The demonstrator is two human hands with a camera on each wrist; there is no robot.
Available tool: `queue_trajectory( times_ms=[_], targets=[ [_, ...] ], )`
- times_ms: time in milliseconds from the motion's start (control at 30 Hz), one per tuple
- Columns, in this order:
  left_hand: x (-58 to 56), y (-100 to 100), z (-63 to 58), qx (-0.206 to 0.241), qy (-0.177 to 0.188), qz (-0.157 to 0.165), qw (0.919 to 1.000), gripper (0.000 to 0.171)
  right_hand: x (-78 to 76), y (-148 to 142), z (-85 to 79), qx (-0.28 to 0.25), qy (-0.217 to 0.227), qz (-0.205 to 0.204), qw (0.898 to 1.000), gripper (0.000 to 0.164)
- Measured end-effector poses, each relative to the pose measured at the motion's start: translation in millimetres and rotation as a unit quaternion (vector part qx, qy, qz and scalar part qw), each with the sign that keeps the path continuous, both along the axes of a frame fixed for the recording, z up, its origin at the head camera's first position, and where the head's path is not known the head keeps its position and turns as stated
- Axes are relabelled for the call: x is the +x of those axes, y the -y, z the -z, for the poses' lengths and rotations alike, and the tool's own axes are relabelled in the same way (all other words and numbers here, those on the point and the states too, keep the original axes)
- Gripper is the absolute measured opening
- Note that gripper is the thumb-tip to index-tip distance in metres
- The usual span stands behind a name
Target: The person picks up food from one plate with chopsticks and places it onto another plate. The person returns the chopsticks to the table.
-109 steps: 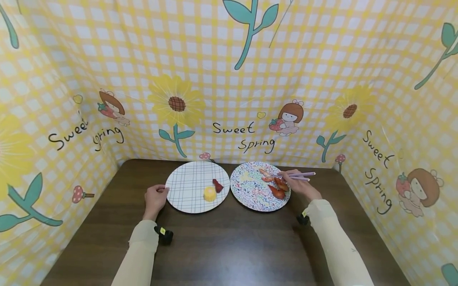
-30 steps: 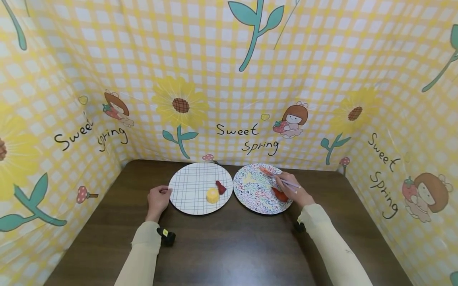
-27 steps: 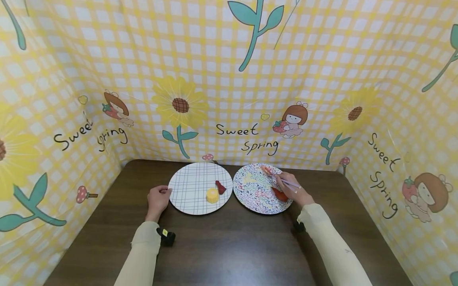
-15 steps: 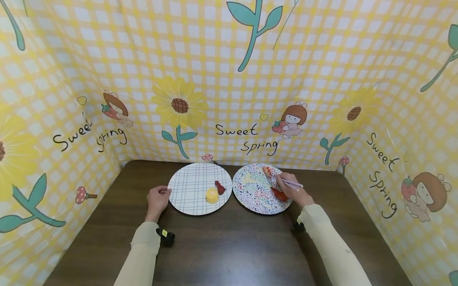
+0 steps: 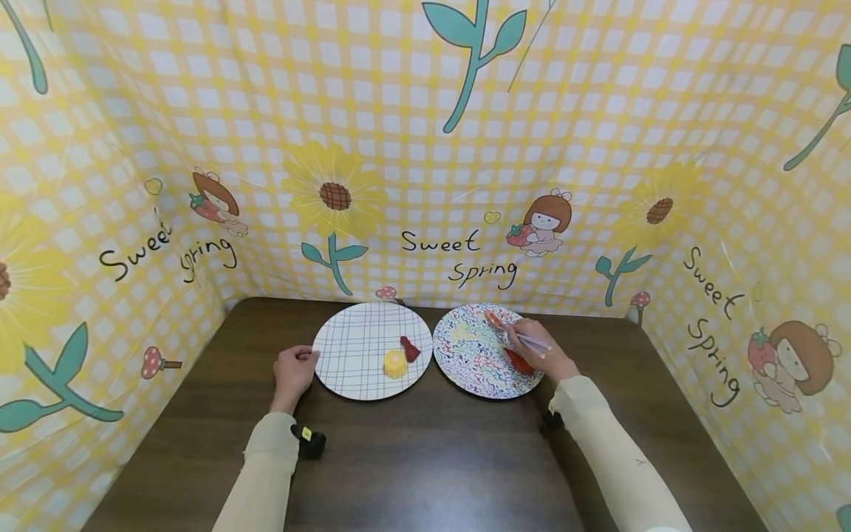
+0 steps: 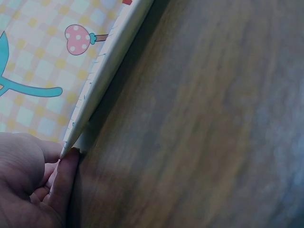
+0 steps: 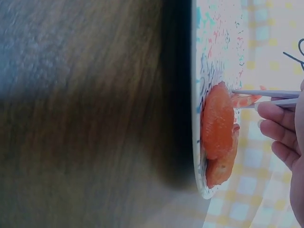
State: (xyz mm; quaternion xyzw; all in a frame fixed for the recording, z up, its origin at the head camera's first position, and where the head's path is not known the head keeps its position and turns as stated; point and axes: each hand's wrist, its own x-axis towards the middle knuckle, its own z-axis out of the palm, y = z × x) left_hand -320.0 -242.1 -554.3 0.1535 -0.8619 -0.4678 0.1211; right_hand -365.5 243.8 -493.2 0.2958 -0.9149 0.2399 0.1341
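My left hand (image 5: 292,373) pinches the left rim of a white plate with a blue grid (image 5: 352,362); the left wrist view shows its fingers at the rim. On that plate lie a yellow scalloped round piece (image 5: 395,363) and a dark red, drumstick-shaped piece (image 5: 410,349). In my right hand (image 5: 544,351) are light purple chopsticks (image 7: 270,93), held over a colourfully speckled plate (image 5: 465,369). Their tips are at an orange-and-white striped shrimp (image 7: 244,100); whether they grip it I cannot tell. Glossy orange pieces (image 7: 218,123) lie nearer the rim, partly under the hand in the head view.
Both plates stand side by side near the back of a dark wooden table (image 5: 425,451). A yellow checked cloth (image 5: 432,162) with printed flowers and words rises behind and on both sides. Each wrist carries a small black camera (image 5: 309,441).
Since the earliest frame my right hand has moved left, over the orange pieces, with the chopsticks at the shrimp. In the last half second it shifts slightly left. The left hand keeps its place.
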Motion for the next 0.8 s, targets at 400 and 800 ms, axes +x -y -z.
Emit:
queue_trajectory(
  times_ms=[400,800],
  targets=[
    [0.8,0.0,-1.5,-0.003,-0.004,-0.001,1.0000,0.029,1.6,3.4,0.2,0.007,-0.014,0.000,1.000,0.048],
    [0.6,2.0,-1.0,-0.005,-0.005,0.003,1.0000,0.029,4.3,6.6,-7.6,-0.005,0.028,0.006,1.000,0.048]
  ],
)
